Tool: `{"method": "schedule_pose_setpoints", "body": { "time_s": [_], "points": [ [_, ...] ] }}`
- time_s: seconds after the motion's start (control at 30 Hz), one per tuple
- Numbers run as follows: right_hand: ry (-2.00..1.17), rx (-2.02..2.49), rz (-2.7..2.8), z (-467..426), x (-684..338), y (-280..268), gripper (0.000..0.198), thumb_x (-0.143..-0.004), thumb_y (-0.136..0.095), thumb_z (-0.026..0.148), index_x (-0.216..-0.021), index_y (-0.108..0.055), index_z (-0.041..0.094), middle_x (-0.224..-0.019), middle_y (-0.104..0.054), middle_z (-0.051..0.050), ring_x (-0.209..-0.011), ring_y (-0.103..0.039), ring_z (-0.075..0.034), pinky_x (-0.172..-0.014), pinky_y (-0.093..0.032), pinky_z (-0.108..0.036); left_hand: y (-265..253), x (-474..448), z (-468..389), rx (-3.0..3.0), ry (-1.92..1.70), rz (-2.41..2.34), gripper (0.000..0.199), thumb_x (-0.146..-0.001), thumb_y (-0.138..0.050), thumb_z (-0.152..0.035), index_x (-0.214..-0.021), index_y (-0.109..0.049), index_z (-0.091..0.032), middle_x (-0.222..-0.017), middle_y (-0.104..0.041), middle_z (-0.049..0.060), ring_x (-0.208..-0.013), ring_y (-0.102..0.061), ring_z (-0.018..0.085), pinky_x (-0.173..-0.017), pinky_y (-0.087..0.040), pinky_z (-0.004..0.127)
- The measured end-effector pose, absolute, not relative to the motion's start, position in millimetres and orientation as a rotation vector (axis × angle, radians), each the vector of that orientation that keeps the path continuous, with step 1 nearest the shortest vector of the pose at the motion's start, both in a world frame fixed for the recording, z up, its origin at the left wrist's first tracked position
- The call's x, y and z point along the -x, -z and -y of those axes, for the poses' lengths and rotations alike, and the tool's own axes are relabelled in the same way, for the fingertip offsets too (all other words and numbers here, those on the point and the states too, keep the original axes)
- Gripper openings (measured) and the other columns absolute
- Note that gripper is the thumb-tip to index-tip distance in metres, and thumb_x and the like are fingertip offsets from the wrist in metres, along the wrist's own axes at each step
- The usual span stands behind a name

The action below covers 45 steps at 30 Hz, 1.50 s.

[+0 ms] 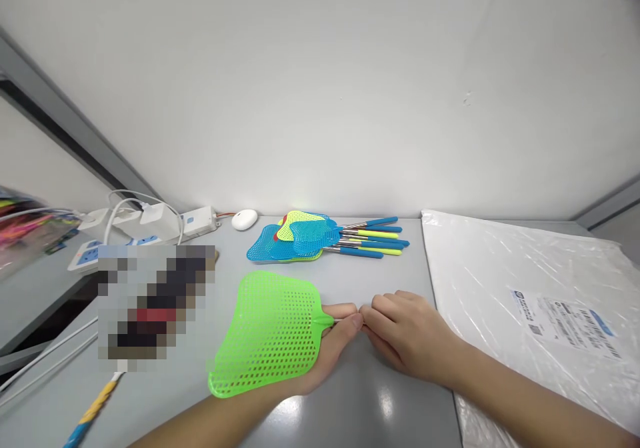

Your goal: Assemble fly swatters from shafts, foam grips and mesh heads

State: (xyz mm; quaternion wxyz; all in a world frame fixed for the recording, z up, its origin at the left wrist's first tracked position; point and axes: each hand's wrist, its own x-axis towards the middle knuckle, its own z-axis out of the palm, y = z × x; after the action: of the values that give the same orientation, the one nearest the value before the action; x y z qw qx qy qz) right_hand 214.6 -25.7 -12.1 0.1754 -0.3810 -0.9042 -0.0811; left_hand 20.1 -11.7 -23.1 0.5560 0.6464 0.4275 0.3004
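A bright green fly swatter (273, 328) is held up over the grey table, its perforated head pointing left. My left hand (336, 348) pinches its thin metal shaft close to the head, and the head covers part of that hand and wrist. My right hand (407, 331) is closed round the swatter's handle end, fingertips meeting the left thumb; the handle itself is hidden inside it. Beyond my hands lies a pile of fly swatters (310, 238) with blue, yellow and some red heads, their handles pointing right.
A white plastic mailing bag (500, 288) with a printed label covers the table's right side. At left are a blurred-out phone-like object (160, 301) on a cable, a power strip (90, 255) with chargers, and a white earbud case (245, 219). A white wall (340, 101) rises behind.
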Motion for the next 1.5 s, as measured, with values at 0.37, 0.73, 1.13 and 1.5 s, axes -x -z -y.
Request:
{"method": "schedule_pose_setpoints", "body": {
  "time_s": [0.37,0.73,1.13,1.5],
  "points": [
    [0.347,1.068,2.516,14,-227,5,0.023,-0.097,-0.039,0.022,-0.081,-0.055,0.018,-0.062,-0.052,0.002,-0.056,-0.043,-0.012,-0.063,-0.024,-0.031,12,-11,-1,-1.317,-0.872,-0.933,0.044,-0.088,-0.042,-0.041,-0.05,-0.029,-0.022,-0.05,-0.024,-0.004,-0.05,-0.031,0.012,-0.053,-0.035,0.028],
    [0.429,1.078,2.433,10,-241,6,0.026,-0.099,-0.039,0.023,-0.082,-0.056,0.018,-0.061,-0.051,0.002,-0.055,-0.041,-0.012,-0.065,-0.027,-0.03,13,13,-15,-1.494,-1.08,-0.941,0.044,-0.093,-0.036,-0.045,-0.056,-0.029,-0.022,-0.054,-0.031,-0.002,-0.055,-0.032,0.014,-0.056,-0.032,0.029],
    [0.295,0.988,2.52,34,-213,9,0.018,-0.096,-0.042,0.017,-0.085,-0.056,0.017,-0.062,-0.046,0.003,-0.054,-0.037,-0.013,-0.064,-0.025,-0.031,-5,-12,3,-1.704,-0.377,-0.833,0.045,-0.096,-0.031,-0.048,-0.063,-0.042,-0.019,-0.062,-0.039,-0.003,-0.06,-0.037,0.013,-0.057,-0.031,0.025],
    [0.216,1.015,2.482,26,-219,3,0.027,-0.098,-0.038,0.026,-0.079,-0.056,0.018,-0.059,-0.049,0.003,-0.052,-0.035,-0.012,-0.066,-0.024,-0.031,-7,-8,2,-1.592,-0.557,-0.798,0.043,-0.095,-0.038,-0.035,-0.055,-0.039,-0.018,-0.054,-0.041,-0.002,-0.054,-0.035,0.011,-0.055,-0.028,0.026]
  ]
}}
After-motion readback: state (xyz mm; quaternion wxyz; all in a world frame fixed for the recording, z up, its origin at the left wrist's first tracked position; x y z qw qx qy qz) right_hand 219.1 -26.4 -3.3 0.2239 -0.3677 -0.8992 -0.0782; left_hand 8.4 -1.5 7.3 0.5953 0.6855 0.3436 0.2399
